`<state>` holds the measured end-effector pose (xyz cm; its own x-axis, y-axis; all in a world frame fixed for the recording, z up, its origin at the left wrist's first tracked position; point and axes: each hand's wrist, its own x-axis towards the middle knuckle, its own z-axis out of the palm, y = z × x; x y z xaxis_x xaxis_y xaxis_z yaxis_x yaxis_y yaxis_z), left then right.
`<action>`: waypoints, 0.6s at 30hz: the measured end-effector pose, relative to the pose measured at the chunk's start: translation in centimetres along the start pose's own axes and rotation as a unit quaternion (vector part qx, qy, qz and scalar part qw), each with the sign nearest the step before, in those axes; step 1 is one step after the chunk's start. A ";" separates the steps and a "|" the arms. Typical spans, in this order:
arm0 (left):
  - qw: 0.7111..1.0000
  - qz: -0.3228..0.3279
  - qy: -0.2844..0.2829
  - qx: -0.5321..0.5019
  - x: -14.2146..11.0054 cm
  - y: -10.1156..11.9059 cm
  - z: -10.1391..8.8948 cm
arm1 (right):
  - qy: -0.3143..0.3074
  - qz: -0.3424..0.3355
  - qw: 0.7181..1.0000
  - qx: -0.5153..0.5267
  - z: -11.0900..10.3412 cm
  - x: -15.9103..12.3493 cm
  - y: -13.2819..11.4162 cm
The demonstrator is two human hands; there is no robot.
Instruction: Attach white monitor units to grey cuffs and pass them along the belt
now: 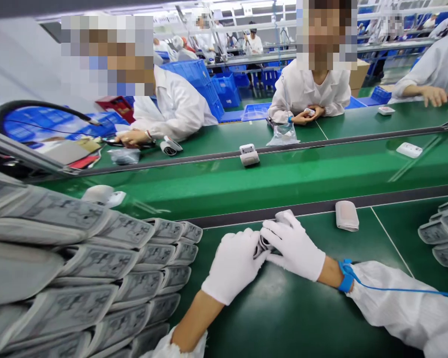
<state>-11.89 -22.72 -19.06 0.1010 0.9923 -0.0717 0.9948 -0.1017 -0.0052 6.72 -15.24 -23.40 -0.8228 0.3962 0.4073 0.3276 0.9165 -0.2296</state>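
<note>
Two grips, the left hand and right hand, pinched a half-hidden dark-and-pale piece over the green worktop; handling seemed unfinished, the piece not yet released.

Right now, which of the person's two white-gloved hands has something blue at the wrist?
The right hand: a blue band with a blue cord circles that wrist, whereas the left hand shows only bare skin there.
</note>
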 end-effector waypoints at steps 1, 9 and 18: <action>1.000 0.018 0.012 0.010 -0.2 -0.1 0.3 | -0.009 0.013 1.000 0.006 0.2 0.2 -0.2; 0.969 0.110 0.221 0.004 -3.7 -0.1 2.5 | 0.039 0.216 0.940 0.262 1.6 -1.6 -1.3; 0.973 0.079 0.209 -0.063 -4.8 -2.8 4.9 | 0.089 0.224 0.926 0.290 2.0 -3.0 0.3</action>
<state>-15.19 -27.52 -23.63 0.2230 0.9098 0.3500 0.9574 -0.2719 0.0969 8.36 -16.25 -26.47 -0.5571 0.7803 0.2842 0.2713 0.4944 -0.8258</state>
